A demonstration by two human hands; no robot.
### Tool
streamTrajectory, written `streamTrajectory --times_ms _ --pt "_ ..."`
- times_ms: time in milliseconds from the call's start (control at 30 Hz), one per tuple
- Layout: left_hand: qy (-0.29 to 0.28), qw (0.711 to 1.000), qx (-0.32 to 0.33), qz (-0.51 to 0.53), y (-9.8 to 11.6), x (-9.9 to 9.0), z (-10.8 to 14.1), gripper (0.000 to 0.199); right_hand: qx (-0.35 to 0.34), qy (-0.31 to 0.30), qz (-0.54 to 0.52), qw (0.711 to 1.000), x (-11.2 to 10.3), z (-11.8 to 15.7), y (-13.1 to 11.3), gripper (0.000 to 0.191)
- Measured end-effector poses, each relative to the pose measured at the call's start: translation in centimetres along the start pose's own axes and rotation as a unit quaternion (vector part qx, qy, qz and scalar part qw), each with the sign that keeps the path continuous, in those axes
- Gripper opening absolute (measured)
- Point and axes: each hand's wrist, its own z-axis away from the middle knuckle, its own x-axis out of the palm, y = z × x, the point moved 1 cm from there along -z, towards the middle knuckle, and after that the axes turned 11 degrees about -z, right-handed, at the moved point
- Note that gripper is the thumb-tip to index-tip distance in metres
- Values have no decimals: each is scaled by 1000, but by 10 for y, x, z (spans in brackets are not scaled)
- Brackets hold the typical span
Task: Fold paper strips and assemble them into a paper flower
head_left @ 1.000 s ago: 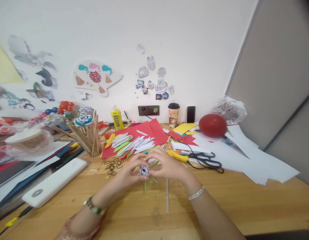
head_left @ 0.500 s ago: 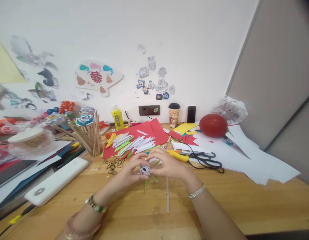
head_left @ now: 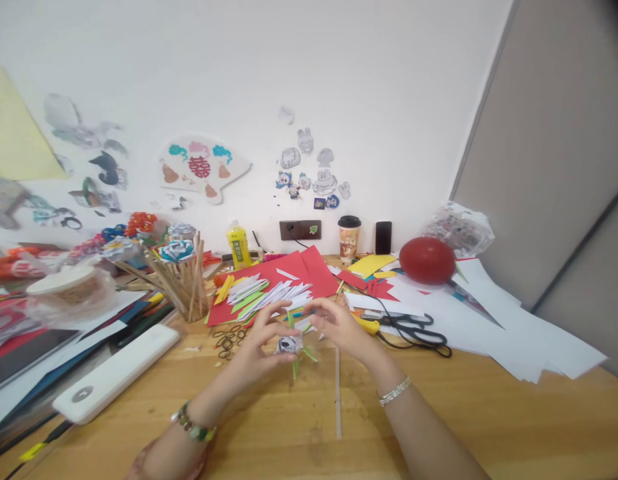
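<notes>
Between the thumb and fingers of my left hand (head_left: 259, 350) is a small paper flower (head_left: 289, 344), white with dark edges. Green paper strips (head_left: 295, 369) stick out around it. My right hand (head_left: 345, 331) hovers just to its right, fingers bent and apart, with nothing visible in them. Below my right hand, a thin pale strip (head_left: 338, 400) lies on the wooden table (head_left: 269, 427). Several rubber bands (head_left: 231, 340) lie left of my left hand.
Behind my hands, cut paper pieces (head_left: 283, 293) cover red sheets (head_left: 319, 270). Black-handled scissors (head_left: 413, 321) and white paper (head_left: 529, 333) lie right, near a red balloon (head_left: 427, 260). Left are a white power bank (head_left: 116, 373) and sticks (head_left: 191, 293). A bottle (head_left: 238, 245) and cup (head_left: 349, 240) stand behind.
My right hand has let go of the paper flower and drawn slightly away to the right, fingers spreading. The flower has tilted in my left hand. The view has shifted a little.
</notes>
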Motion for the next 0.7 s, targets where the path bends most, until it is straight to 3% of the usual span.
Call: streamTrajectory --times_ms 100,233,367,433,567,633,700 --pt "28 999 6 -36 2 -2 0 26 43 27 -32 998 -1 -3 9 27" --pt "39 998 10 -49 1 -2 0 21 25 108 -53 992 -1 -6 20 27" --pt "66 997 22 -36 -3 -2 -1 20 6 189 5 982 -4 -8 26 34" --pt "78 996 29 -26 -6 -2 -1 19 -5 254 43 966 -13 -9 27 31" --pt "95 995 29 -14 -11 -3 0 19 -20 418 67 906 -41 -7 23 21" --pt "104 994 28 -8 -14 -3 1 19 -32 415 33 909 -47 -7 20 25" --pt "107 994 29 -7 -15 -3 1 19 -8 292 -10 956 -38 -7 19 32"
